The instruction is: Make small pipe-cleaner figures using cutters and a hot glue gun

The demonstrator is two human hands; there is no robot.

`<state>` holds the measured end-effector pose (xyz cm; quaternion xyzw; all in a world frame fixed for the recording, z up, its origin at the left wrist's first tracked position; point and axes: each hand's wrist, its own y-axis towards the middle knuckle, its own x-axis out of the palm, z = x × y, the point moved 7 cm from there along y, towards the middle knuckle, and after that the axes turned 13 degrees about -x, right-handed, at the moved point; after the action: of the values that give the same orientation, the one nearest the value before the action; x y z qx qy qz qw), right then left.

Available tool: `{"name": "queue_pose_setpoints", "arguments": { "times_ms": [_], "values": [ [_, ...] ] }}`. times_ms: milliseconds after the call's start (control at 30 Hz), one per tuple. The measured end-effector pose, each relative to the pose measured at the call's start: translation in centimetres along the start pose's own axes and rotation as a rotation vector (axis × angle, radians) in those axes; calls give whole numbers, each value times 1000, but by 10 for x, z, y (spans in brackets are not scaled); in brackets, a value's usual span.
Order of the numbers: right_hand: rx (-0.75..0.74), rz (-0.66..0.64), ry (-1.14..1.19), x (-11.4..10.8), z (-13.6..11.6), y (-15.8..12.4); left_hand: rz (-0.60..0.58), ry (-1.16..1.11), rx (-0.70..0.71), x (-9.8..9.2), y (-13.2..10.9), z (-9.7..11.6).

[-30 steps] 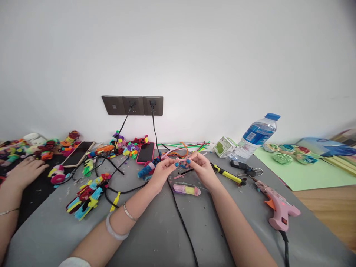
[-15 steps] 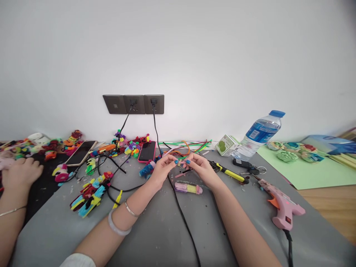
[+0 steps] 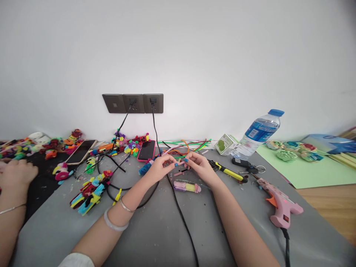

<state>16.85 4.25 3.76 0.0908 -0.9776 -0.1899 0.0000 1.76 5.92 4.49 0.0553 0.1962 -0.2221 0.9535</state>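
Over the middle of the grey table, my left hand (image 3: 160, 169) and my right hand (image 3: 200, 169) are close together, fingertips pinched. A short pink pipe cleaner (image 3: 180, 163) runs between them, each hand gripping an end; the parts inside the fingers are hidden. Just below lies a pink and yellow pipe-cleaner piece (image 3: 187, 186), partly under clear wrap. Small pink and dark scraps (image 3: 180, 172) rest beneath the fingertips. Behind the hands are loose pipe cleaners (image 3: 185, 148) in orange, green and other colours. To the right of my right hand lie yellow-and-black pliers (image 3: 229, 172).
A pink glue gun (image 3: 285, 207), car key (image 3: 241, 163) and tilted water bottle (image 3: 257, 133) are at right. Left are phones (image 3: 146, 151), colourful pipe-cleaner figures (image 3: 89, 194) and another person's hand (image 3: 19, 172). A black cable (image 3: 182, 215) crosses the table from the wall sockets (image 3: 133, 103).
My hands have drawn slightly apart, showing more of the pink pipe cleaner between them. At the left, the other person's hand has shifted a little further left.
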Motion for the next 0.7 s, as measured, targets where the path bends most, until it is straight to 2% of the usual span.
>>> {"name": "queue_pose_setpoints", "arguments": {
  "times_ms": [133, 367, 533, 700],
  "values": [
    [-17, 100, 48, -10, -2, 0, 48, -306, -141, 0, 5, -14],
    [55, 5, 103, 1, 2, -2, 116, -491, -213, 2, 2, -16],
    [51, -52, 70, 5, -3, -2, 118, -453, -179, 2, 2, -14],
    [78, -103, 36, 6, -6, -4, 31, -218, -31, 0, 2, -3]
  ]
}}
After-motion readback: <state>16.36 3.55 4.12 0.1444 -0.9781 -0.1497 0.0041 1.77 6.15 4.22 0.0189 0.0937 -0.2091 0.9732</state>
